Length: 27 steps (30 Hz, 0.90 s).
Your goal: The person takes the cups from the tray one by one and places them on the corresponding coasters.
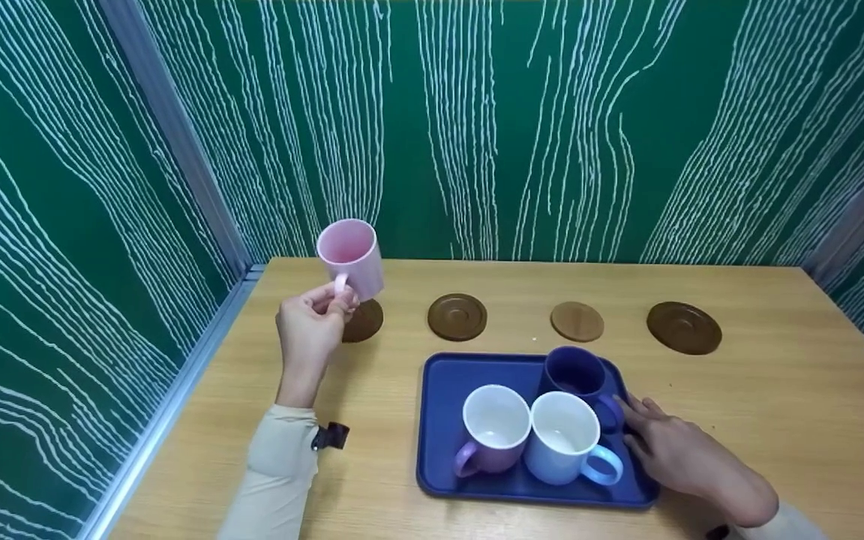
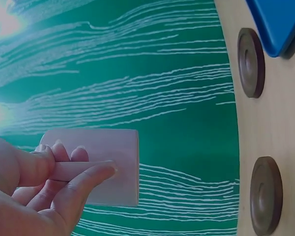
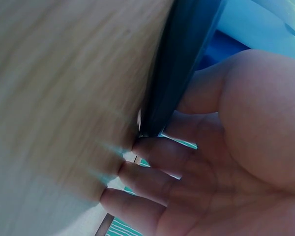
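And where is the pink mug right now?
In the head view, the pink mug is left of centre, held in the air by its handle in the left hand, near the leftmost coaster.

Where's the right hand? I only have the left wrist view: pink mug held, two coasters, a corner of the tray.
Observer: The right hand is at the right edge of the blue tray, as the head view shows it.
Operator: Anything on that tray?
Observer: Three mugs: a dark mug at the back, a purple mug and a light blue mug side by side nearer the person.
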### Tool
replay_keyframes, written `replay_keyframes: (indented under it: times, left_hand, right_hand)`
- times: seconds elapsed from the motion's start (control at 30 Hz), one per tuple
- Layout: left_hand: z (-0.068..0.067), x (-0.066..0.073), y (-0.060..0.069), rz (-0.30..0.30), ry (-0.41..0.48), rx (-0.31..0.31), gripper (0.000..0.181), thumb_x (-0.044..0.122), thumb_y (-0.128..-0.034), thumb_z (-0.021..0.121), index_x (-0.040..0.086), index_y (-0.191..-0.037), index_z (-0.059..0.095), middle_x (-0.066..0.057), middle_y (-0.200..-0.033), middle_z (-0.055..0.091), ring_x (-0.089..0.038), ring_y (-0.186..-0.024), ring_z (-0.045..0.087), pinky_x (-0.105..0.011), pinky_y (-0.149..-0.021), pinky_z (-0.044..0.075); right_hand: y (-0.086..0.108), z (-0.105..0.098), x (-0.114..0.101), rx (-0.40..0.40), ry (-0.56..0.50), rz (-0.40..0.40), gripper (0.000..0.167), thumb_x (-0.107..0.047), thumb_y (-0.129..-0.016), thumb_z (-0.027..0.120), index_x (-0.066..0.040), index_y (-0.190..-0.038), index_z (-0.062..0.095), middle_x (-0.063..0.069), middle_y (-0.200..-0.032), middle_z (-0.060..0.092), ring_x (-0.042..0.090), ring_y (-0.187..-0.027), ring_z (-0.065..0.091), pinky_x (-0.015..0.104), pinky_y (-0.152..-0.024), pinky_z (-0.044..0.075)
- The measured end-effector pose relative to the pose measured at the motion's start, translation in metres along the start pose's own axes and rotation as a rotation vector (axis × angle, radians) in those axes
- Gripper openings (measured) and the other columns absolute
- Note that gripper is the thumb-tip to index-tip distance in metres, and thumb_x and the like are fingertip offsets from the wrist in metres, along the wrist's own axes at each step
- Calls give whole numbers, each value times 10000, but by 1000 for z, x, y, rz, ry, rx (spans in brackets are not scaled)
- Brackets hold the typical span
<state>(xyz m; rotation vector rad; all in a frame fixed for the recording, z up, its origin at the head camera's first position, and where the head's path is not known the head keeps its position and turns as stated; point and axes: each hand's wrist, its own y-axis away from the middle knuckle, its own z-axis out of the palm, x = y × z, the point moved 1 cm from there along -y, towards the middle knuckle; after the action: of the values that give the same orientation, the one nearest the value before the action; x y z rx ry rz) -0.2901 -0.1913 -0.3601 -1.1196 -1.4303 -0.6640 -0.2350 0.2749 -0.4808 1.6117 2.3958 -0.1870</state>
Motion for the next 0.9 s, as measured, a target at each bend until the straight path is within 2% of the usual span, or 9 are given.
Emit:
replay_keyframes:
  times: [0.23,0.33,0.57,0.77,0.9]
  left_hand:
    - [4,-8,-19,-38,-13,31,239,124,-966,737,52,-1190,779,-107,-1048,779,-210,-948,732,-336,-880,610]
    - [6,-14,-25,-35,-30,49,230,115,-962,737,50,-1178,784,-107,-1037,782,-211,-935,729,-348,-871,610]
    - [8,-34,-32,-48,-54,76,222,107,-960,735,52,-1168,790,-127,-1058,772,-237,-940,713,-381,-893,609]
    - [8,-50,-36,12,-117,108,158,69,-935,733,39,-1066,817,-128,-942,786,-218,-871,711,-345,-798,601]
    - [8,-57,-40,-16,-133,96,140,84,-943,730,47,-1047,817,-113,-950,777,-225,-916,673,-382,-858,587]
  right_hand:
    - [0,-1,0,15,-6,-4,531,-187,-1013,629,8,-1494,520,345,-1495,477,586,-1347,462,715,-1001,447]
    - [0,0,0,11,-8,-6,528,-191,-1014,628,9,-1491,523,342,-1505,469,587,-1346,462,715,-1000,448]
    - [-3,0,1,-35,-12,32,530,-210,-1020,619,-2,-1497,522,332,-1536,435,575,-1381,427,723,-1033,413]
    - [0,3,0,53,-7,-40,518,-169,-994,654,34,-1460,550,331,-1476,511,574,-1335,487,692,-989,472]
    - [-1,3,1,43,-2,-40,528,-161,-990,659,38,-1464,542,338,-1485,496,581,-1328,487,691,-987,472]
